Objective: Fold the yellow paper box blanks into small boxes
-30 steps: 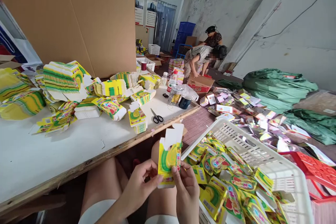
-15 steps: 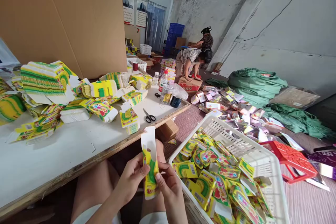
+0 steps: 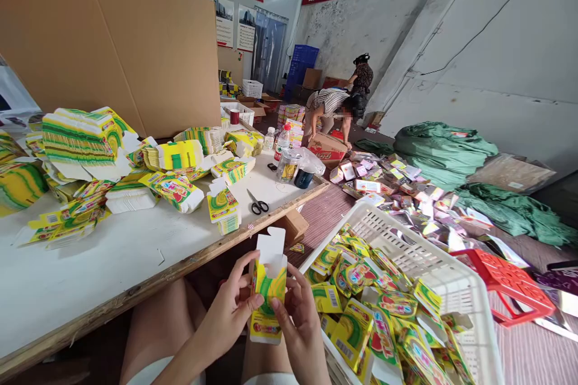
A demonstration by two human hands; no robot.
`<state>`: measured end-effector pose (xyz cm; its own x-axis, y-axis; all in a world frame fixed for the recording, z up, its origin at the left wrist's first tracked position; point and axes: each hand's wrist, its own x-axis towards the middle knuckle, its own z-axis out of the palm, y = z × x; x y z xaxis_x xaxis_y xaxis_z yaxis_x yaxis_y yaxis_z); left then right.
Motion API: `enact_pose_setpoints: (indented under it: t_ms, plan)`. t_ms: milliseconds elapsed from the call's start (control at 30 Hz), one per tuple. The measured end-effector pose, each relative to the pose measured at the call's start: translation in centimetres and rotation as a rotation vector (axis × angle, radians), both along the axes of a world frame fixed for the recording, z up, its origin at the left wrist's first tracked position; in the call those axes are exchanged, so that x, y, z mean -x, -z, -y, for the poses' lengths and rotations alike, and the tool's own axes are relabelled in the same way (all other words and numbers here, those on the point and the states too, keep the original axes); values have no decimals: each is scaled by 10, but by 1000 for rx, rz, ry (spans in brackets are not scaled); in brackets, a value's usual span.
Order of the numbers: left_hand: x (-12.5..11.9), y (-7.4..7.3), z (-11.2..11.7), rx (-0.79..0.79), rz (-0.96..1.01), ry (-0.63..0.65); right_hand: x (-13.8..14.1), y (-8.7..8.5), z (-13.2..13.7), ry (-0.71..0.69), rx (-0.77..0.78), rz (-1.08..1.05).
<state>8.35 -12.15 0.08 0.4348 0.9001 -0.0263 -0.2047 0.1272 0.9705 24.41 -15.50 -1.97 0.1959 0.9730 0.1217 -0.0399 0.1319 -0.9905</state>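
Between my two hands, above my lap, is a small yellow and green carton point(image 3: 267, 289), upright with its white top flap raised. My left hand point(image 3: 235, 295) grips its left edge, thumb across the front. On the right edge, my right hand point(image 3: 298, 307) holds it with the thumb on the front panel and fingers behind. The carton's back is hidden. To my right, a white plastic basket point(image 3: 490, 319) contains many similar yellow cartons point(image 3: 354, 328). Flat carton stacks point(image 3: 81, 138) lie on the white table point(image 3: 112, 258) at my left, with a smaller stack point(image 3: 223, 207) near its edge.
Scissors point(image 3: 258, 203), bottles point(image 3: 282, 141) and a jar point(image 3: 288, 165) stand near the table's corner. A large cardboard sheet point(image 3: 149, 42) rises behind the stacks. Loose boxes point(image 3: 397, 186), green sacks point(image 3: 442, 150) and a red plastic stool point(image 3: 506, 283) are on the floor. Two people are farther back.
The carton in my hands has turned and widened from a narrow, flatter shape, showing more of its front. Farther back, the bent person's hands have shifted on the cardboard box.
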Motion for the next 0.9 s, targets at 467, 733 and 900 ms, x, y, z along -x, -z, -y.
enact_pose_setpoints:
  t_ms: [467,733,900]
  plan:
    - [10,7,5,126,39,225,-19,-6,-3,-80,-31,165]
    - [7,1,0,104,-47,258,-20,11,-1,40,-90,96]
    - [1,1,-2,45,-125,121,-31,-2,-1,88,-111,242]
